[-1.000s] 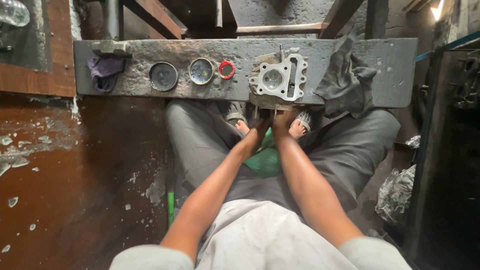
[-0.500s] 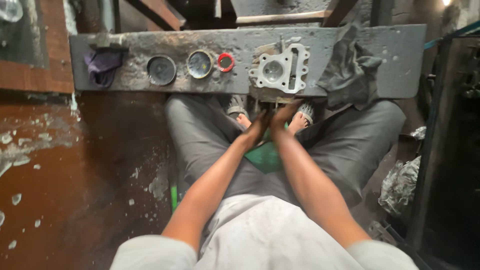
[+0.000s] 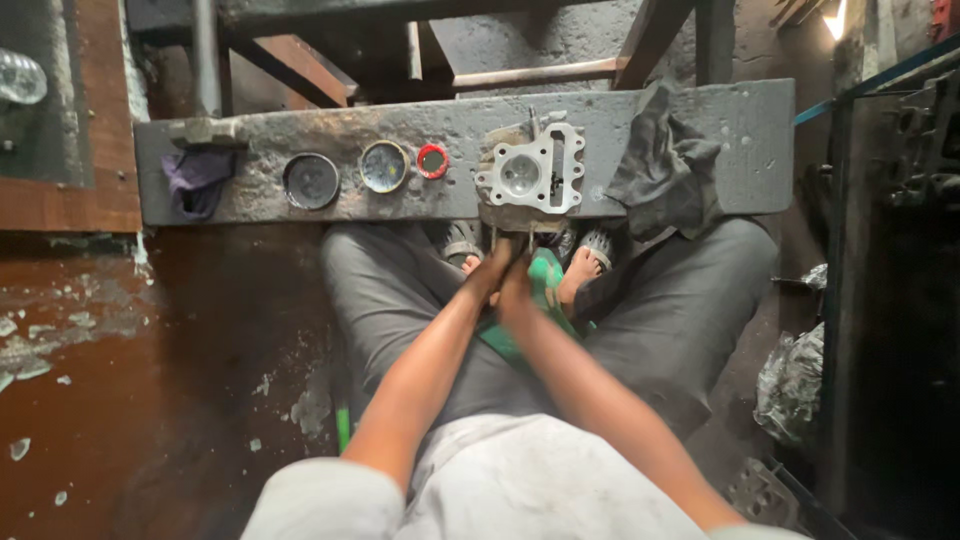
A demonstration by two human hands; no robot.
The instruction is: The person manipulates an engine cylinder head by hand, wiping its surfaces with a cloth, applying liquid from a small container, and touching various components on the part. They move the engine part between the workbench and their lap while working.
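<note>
Both hands (image 3: 508,272) together under the cylinder head (image 3: 531,178) on the bench (image 3: 740,120) — fingers hidden, grip unclear

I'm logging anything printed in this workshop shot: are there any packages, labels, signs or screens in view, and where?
No label, sign or screen shows.
Crumpled plastic wrapping: on the floor at right, shiny grey, shapeless; it may be packaging.
Clear plastic bottle: top left corner, no label visible.

Grimy grey bench plank (image 3: 740,120) on dark metal frame (image 3: 650,40). Stained reddish-brown floor (image 3: 120,400), paint flaking. Bright lamp (image 3: 832,18) top right.
</note>
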